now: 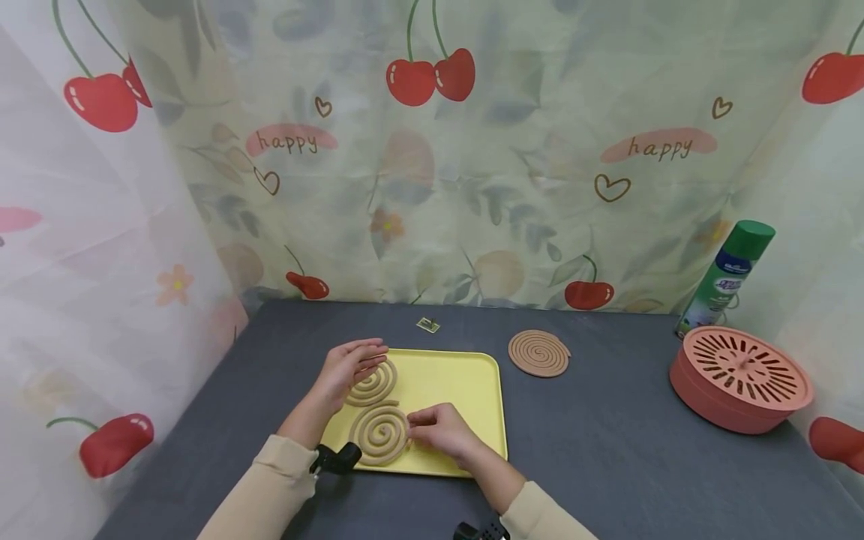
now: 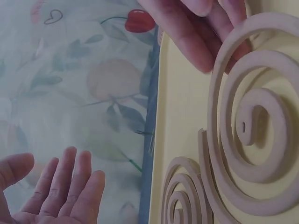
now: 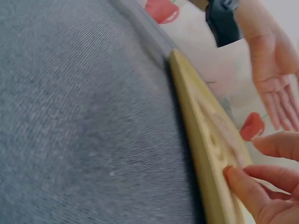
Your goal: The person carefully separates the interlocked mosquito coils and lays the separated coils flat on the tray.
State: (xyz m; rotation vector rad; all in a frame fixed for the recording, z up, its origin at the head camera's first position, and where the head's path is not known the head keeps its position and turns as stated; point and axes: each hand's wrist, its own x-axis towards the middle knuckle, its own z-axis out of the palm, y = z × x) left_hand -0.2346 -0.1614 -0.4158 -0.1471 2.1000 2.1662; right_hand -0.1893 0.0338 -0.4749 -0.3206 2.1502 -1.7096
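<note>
Two tan mosquito coils lie in a yellow tray (image 1: pixel 466 390). The near coil (image 1: pixel 379 435) fills much of the left wrist view, and part of its rim passes in front of the fingers there. My right hand (image 1: pixel 440 429) pinches this coil at its right edge. Over the tray's left side my left hand (image 1: pixel 351 367) is raised, fingers straight, holding nothing. It partly covers the far coil (image 1: pixel 378 384). In the right wrist view, the left hand's palm (image 3: pixel 275 60) shows beyond the tray's edge.
On the dark table (image 1: pixel 594 450), another coil (image 1: pixel 538 353), tightly wound, lies right of the tray. A small metal stand (image 1: pixel 428 325) is behind the tray. At the right are a round pink slotted holder (image 1: pixel 742 382) and a green spray can (image 1: pixel 725 277). Patterned curtains surround the table.
</note>
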